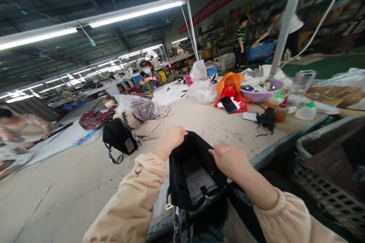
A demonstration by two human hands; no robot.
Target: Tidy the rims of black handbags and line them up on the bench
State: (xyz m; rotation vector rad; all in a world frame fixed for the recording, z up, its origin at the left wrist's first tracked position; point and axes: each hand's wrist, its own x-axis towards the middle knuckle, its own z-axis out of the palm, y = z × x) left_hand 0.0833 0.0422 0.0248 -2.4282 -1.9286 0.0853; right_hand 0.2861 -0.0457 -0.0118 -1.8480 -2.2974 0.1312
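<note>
A black handbag (179,182) lies at the table's near edge, its mouth spread and facing me. My left hand (173,136) is closed on the bag's far left rim. On the right rim, my right hand (230,159) pinches the black fabric between thumb and fingers. Through the opening, a pale grey area shows inside. A small zip pull hangs at the near rim, and a wrapped strap drops over the table edge. Another black bag (118,136) with a plastic-wrapped handle sits to the left of my left hand.
A purple basin (264,92), a red plastic bag (230,97) with a phone (229,104) on it, scissors (264,130) and squeeze bottles (306,111) stand at the right. A grey plastic crate (327,178) is beside the table (71,186). Several people work farther off.
</note>
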